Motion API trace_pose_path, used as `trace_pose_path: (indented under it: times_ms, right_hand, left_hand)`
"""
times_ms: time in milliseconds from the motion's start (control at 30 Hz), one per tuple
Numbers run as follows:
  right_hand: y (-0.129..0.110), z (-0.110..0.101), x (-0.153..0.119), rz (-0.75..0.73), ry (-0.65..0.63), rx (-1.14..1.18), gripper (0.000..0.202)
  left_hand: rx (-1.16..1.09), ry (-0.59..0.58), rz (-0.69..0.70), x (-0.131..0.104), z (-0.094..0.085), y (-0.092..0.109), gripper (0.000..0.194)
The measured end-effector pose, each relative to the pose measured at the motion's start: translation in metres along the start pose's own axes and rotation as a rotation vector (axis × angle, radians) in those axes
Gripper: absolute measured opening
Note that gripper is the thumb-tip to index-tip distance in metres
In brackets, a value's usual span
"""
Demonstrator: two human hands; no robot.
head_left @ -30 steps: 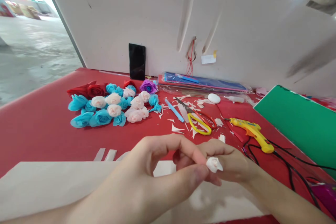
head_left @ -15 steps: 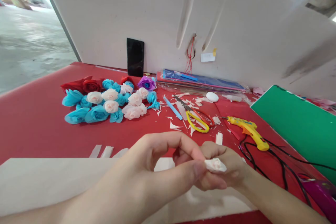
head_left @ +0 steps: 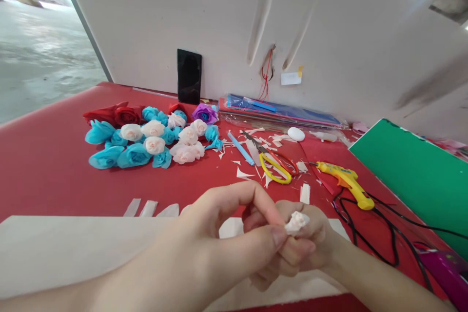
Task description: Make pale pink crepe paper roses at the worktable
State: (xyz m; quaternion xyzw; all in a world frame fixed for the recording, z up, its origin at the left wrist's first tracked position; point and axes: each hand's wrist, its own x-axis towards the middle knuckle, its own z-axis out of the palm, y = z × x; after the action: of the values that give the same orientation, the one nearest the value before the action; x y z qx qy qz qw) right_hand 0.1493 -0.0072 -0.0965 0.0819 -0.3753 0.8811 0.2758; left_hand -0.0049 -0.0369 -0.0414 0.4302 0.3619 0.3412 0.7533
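Note:
A small pale pink paper flower (head_left: 298,223) is pinched at its base between the thumb and forefinger of my left hand (head_left: 223,243). My right hand (head_left: 296,243) is just behind it with its fingers curled; whether they grip anything is hidden. Under both hands lies a long cream paper sheet (head_left: 73,248). Several finished flowers in light blue (head_left: 135,156), pale pink (head_left: 154,145), red (head_left: 127,114) and purple (head_left: 205,114) lie grouped at the back left.
Scissors (head_left: 276,168), a light blue stick (head_left: 240,148) and paper scraps lie beyond my hands. A yellow glue gun (head_left: 345,180) with black cable is at right, near a green board (head_left: 413,170). A black phone (head_left: 189,76) leans on the wall.
The small flower has tilted upward in my left fingers, its top now turned more toward the camera. My right hand's lower fingers have shifted down and show more.

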Motion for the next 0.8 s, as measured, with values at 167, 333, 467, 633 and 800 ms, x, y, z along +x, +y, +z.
trace_pose_path:
  times_ms: [167, 333, 467, 633, 800]
  right_hand:
    - [0.010, 0.004, 0.009, -0.052, -0.054, 0.049, 0.045]
    - [0.009, -0.003, 0.007, -0.074, -0.089, 0.052, 0.044]
    - [0.009, -0.008, 0.004, -0.055, -0.098, 0.052, 0.042]
    - [0.010, -0.011, -0.001, -0.013, -0.031, 0.070, 0.038]
    - [0.004, -0.006, -0.006, 0.107, 0.102, 0.047, 0.027]
  left_hand:
    - [0.030, 0.005, -0.027, -0.002, -0.001, 0.000, 0.020]
    - [-0.025, -0.017, 0.021, -0.007, -0.001, -0.003, 0.016]
    - [0.062, 0.034, 0.029, -0.009, 0.000, -0.001, 0.017]
    - [0.086, -0.003, 0.003, -0.005, 0.002, 0.001, 0.014]
    - [0.203, 0.037, -0.069, -0.003, 0.005, -0.001, 0.020]
